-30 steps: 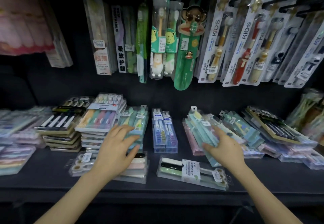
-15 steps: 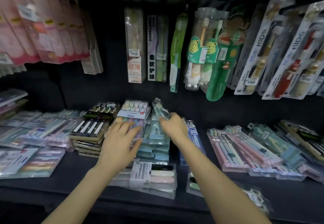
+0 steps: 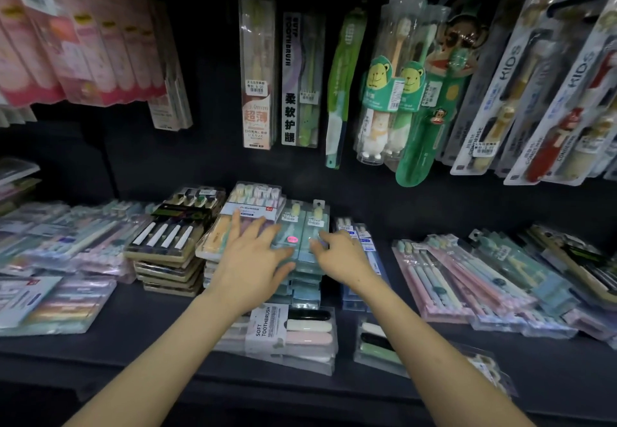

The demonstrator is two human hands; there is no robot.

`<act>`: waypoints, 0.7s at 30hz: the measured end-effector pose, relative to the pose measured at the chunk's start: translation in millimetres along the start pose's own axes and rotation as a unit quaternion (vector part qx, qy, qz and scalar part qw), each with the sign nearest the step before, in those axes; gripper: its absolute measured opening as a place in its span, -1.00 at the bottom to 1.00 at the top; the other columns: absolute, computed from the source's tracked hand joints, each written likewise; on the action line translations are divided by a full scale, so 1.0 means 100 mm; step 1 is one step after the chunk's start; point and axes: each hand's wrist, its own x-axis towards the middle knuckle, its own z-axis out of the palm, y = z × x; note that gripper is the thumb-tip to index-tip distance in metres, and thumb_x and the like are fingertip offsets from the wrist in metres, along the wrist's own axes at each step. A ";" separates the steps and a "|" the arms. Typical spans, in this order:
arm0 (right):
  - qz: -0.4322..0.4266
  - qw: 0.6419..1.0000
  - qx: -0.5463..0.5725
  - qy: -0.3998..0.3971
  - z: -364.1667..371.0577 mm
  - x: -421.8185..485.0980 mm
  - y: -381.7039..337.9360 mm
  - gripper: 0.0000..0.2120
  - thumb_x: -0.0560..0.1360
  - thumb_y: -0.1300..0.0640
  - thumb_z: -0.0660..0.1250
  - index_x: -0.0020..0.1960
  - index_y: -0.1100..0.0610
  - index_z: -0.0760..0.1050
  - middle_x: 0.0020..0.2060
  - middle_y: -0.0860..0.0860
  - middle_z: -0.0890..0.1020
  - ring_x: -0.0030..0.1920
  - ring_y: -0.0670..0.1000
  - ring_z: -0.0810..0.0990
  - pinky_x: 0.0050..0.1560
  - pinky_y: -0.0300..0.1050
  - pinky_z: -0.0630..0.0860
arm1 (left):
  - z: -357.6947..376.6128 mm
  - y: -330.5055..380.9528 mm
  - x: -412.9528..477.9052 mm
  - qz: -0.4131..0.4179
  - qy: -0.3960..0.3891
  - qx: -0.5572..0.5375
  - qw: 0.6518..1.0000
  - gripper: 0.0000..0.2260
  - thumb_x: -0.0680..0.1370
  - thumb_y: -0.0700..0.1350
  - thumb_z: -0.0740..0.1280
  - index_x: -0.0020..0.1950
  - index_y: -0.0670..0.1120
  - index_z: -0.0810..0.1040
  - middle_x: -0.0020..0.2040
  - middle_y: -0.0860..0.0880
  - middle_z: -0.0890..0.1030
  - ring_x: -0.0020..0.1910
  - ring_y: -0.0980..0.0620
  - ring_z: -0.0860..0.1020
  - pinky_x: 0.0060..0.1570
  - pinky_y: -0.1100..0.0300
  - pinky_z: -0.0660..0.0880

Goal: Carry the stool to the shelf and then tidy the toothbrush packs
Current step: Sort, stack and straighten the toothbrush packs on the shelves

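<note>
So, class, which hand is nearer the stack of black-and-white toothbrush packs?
Left. The left hand rests just right of the black-and-white stack; the right hand is farther right, on the teal packs.

Left hand [image 3: 248, 259] palm down, fingers spread, right hand [image 3: 340, 254] beside it, fingers loosely bent

Both hands lie on the stacks at the centre of the dark shelf [image 3: 133, 326]. The left hand [image 3: 250, 259] lies flat with spread fingers [image 3: 238, 223] across a pastel toothbrush pack [image 3: 230, 226] and the edge of the teal pack stack [image 3: 300, 226]. At its 3 o'clock, the right hand [image 3: 340, 256] has bent fingertips on the top teal pack. A "SOFT TOOTHBRUSH" pack [image 3: 287, 329] lies at 6 o'clock of the hands, a black-and-white pack stack [image 3: 173, 236] at 9 o'clock. Kids' brushes [image 3: 534, 92] hang at 2 o'clock.
</note>
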 end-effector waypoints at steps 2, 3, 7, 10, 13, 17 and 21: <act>-0.005 1.000 0.002 -0.004 0.03 0.02 0.05 -0.55 0.63 -0.05 0.07 0.46 0.10 0.29 0.41 0.11 0.30 0.39 0.20 0.28 0.35 0.01 0.29 | 0.00 -0.01 -0.01 -0.001 -0.003 0.006 1.000 -0.73 0.45 0.14 0.26 -0.13 0.06 0.71 0.05 -0.12 0.64 0.07 -0.23 0.57 0.33 -0.31 0.10; -0.010 1.000 0.014 -0.006 0.03 0.01 0.07 -0.53 0.63 -0.06 0.08 0.49 0.09 0.26 0.42 0.08 0.29 0.41 0.18 0.26 0.37 0.01 0.27 | -0.01 0.00 -0.01 -0.002 -0.001 0.011 1.000 -0.79 0.43 0.12 0.36 -0.13 0.05 0.71 0.06 -0.13 0.63 0.08 -0.23 0.57 0.32 -0.34 0.13; -0.036 0.993 0.058 0.101 -0.07 -0.18 0.26 -0.59 0.61 0.02 0.16 0.43 0.09 0.37 0.34 0.07 0.44 0.35 0.14 0.36 0.31 -0.07 0.30 | -0.01 0.06 0.01 -0.012 0.008 -0.007 1.000 -0.75 0.44 0.11 0.40 0.01 0.02 0.68 0.10 -0.15 0.61 0.14 -0.24 0.54 0.35 -0.27 0.05; 0.002 0.965 0.024 0.261 -0.29 -0.38 0.73 -0.66 0.56 0.11 0.21 0.28 0.17 0.52 0.19 0.13 0.57 0.18 0.18 0.51 0.18 -0.05 0.39 | -0.06 0.25 0.07 -0.004 0.018 -0.043 0.999 -0.60 0.48 0.15 0.12 0.04 0.01 0.67 0.08 -0.16 0.61 0.13 -0.22 0.54 0.33 -0.28 0.15; 0.127 0.933 -0.098 0.323 -0.57 -0.55 1.46 -0.66 0.48 0.14 0.31 0.16 0.32 0.55 0.05 0.30 0.59 0.03 0.31 0.54 0.05 0.09 0.46 | -0.10 0.59 0.17 0.023 0.032 -0.077 0.996 -0.58 0.48 0.15 0.10 0.02 0.00 0.68 0.06 -0.15 0.62 0.10 -0.20 0.57 0.31 -0.27 0.24; 0.216 0.924 -0.237 0.209 -0.88 -0.71 2.17 -0.59 0.38 0.06 0.47 -0.02 0.40 0.54 -0.10 0.35 0.59 -0.08 0.33 0.57 -0.10 0.10 0.56 | -0.06 1.12 0.35 0.062 0.026 -0.118 0.991 -0.61 0.48 0.14 0.11 -0.02 0.03 0.68 0.05 -0.10 0.64 0.07 -0.14 0.60 0.22 -0.28 0.35; 0.180 0.928 -0.302 0.120 -0.97 -0.70 2.42 -0.44 0.52 -0.19 0.24 0.30 0.23 0.38 0.24 0.18 0.46 0.27 0.18 0.39 0.16 -0.03 0.41 | -0.02 1.53 0.57 0.084 0.000 -0.149 0.985 -0.61 0.48 0.15 0.11 -0.02 0.05 0.69 0.03 -0.08 0.65 0.03 -0.11 0.62 0.16 -0.24 0.44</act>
